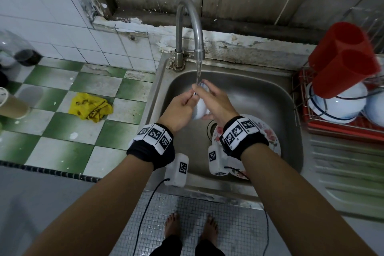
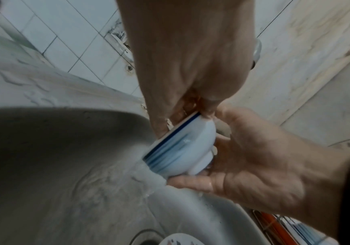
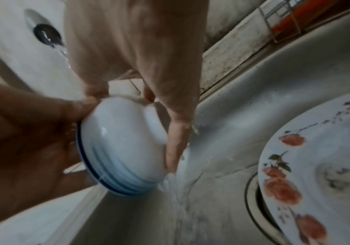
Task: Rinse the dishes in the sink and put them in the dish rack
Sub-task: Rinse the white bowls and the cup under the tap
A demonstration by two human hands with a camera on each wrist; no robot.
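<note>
Yellow cloth (image 1: 90,106) lay crumpled on the green-and-white tiled counter (image 1: 62,131), well left of the sink (image 1: 259,89), likely parked there out of the splash. Over the basin, the left hand (image 1: 179,108) pinched the blue-lined rim of a small white bowl (image 3: 123,140), thumb and fingers curled onto its edge. That grip seemed meant to steady the bowl, which was tipped on its side so the water could run off. From the curved tap (image 1: 190,27) a stream fell onto the bowl and spilled off its lower edge toward the drain. The right hand (image 1: 218,102) cupped the bowl's outer wall and foot, fingers wrapped around it, probably to turn or rub it under the flow. Behind the right wrist, a floral plate (image 3: 316,165) sat over the drain in the basin, apparently waiting for its rinse. Farthest right, the dish rack (image 1: 299,97) stood just beside the sink, already holding blue-rimmed bowls (image 1: 340,106) and red cups (image 1: 342,58), close enough for a short carry.
</note>
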